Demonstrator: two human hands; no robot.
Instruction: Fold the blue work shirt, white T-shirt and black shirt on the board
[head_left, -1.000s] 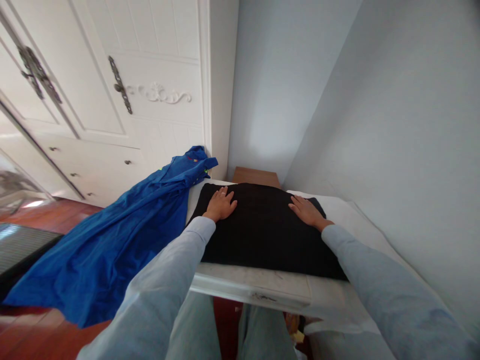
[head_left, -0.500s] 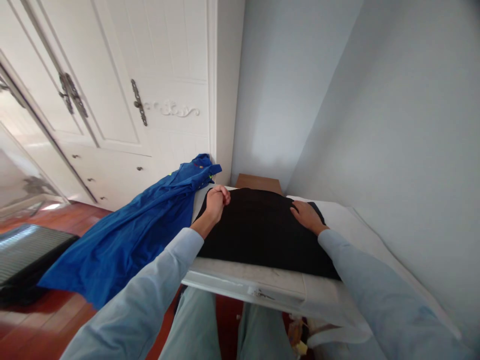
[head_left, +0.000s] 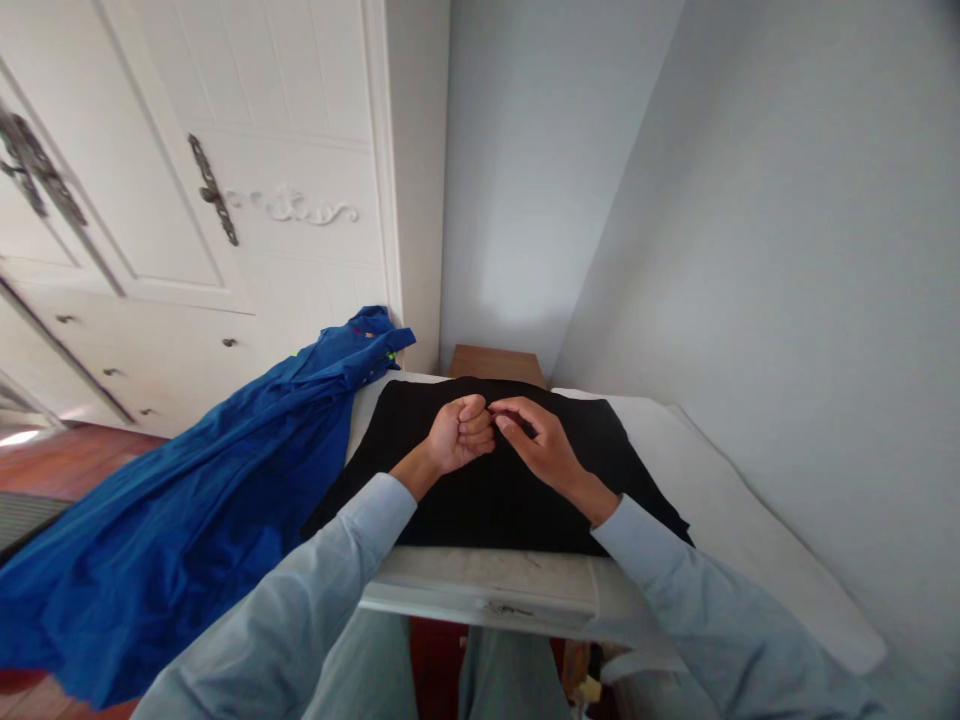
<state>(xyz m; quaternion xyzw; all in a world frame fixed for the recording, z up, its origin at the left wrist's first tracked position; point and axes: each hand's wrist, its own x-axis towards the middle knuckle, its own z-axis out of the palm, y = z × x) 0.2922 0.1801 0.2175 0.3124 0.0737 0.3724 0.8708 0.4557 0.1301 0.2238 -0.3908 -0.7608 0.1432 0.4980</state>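
Observation:
My left hand (head_left: 463, 434) is closed in a fist above the black cloth (head_left: 487, 505); whatever it may hold is hidden by the fingers. Close against it, my right hand (head_left: 544, 440) has thumb and fingertips drawn together in a pinch at the left fist. Anything between those fingertips is too small to make out. Beneath both hands, the black cloth lies spread flat over a white-topped table (head_left: 480, 580), its near edge just short of the table's front.
A blue garment (head_left: 247, 480) hangs over the table's left end down toward the floor. Behind it stands a white wardrobe (head_left: 315, 270). Past the table's far edge is a brown box-like surface (head_left: 499, 362). A white cloth (head_left: 720, 510) lies along the right-hand wall.
My right hand has left the cloth's right side and come over to my left fist. My left hand has shifted toward the middle of the cloth. The view has turned slightly right.

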